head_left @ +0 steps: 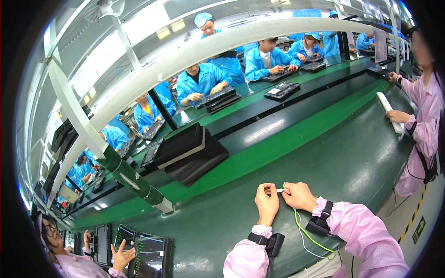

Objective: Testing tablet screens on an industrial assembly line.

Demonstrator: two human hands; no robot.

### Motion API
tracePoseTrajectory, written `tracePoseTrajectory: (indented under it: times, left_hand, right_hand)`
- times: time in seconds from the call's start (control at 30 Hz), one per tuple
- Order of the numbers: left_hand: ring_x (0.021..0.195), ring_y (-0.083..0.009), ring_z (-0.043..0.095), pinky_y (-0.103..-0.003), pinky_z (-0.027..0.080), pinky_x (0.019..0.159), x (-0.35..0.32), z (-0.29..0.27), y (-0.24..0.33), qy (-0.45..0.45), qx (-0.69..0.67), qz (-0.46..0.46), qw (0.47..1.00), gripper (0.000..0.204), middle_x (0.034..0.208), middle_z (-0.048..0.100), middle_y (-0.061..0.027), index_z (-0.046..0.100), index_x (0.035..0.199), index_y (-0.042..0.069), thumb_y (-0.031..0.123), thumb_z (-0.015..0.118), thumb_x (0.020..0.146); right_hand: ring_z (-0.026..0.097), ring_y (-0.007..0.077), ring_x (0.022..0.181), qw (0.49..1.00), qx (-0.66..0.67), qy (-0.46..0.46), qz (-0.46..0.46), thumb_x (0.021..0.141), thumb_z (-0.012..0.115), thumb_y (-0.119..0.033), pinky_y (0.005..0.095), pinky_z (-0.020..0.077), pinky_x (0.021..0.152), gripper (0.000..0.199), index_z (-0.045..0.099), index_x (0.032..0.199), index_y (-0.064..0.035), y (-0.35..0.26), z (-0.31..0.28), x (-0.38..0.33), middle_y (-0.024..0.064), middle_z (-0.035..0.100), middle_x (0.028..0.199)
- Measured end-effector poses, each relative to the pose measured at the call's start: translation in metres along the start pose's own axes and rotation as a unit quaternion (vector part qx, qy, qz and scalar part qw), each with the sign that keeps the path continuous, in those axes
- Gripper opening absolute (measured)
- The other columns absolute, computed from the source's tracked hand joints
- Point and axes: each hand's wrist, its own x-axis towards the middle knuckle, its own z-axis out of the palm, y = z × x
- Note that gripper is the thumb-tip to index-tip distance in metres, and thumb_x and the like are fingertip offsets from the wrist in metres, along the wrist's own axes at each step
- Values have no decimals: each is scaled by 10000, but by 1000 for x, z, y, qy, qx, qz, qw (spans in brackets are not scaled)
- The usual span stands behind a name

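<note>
My left hand (267, 204) is closed, its thumb and fingertips pinching one end of a small white connector (280, 190). Right beside it my right hand (300, 196) is closed too, gripping the connector's other end, where a bit of green shows. From under my right hand a bright green cable (303, 229) and a thin white cable (302, 236) run down toward the bench's near edge. Both hands are just above the dark green bench top (218, 222). My fingers hide most of the connector.
A person in pink at the right touches a long white bar (389, 112). Another at lower left has a hand over dark panels (155, 252). Beyond the green strip stand stacked black foam pads (185, 153) and a post (132, 178). Several people in blue work across the line.
</note>
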Motion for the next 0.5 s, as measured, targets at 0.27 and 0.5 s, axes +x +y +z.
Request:
tracePoseTrajectory:
  times: [0.27, 0.5]
  left_hand:
    - [711, -181, 645, -292, 507, 663, 0, 0, 1, -7, -12, -14, 1000, 159, 794, 649, -122, 566, 876, -16, 138, 600, 855]
    - [714, -187, 647, -297, 508, 666, 0, 0, 2, -1, -9, -10, 1000, 164, 797, 649, -130, 565, 879, -21, 138, 599, 855]
  right_hand:
    - [573, 389, 550, 1000, 0, -8, 8, 751, 542, -169, 472, 446, 540, 149, 581, 713, -29, 0, -1, 0, 197, 563, 559]
    - [572, 391, 549, 1000, -3, -1, 1, 748, 543, -169, 475, 447, 543, 149, 582, 710, -30, 1, 0, 0, 197, 564, 560]
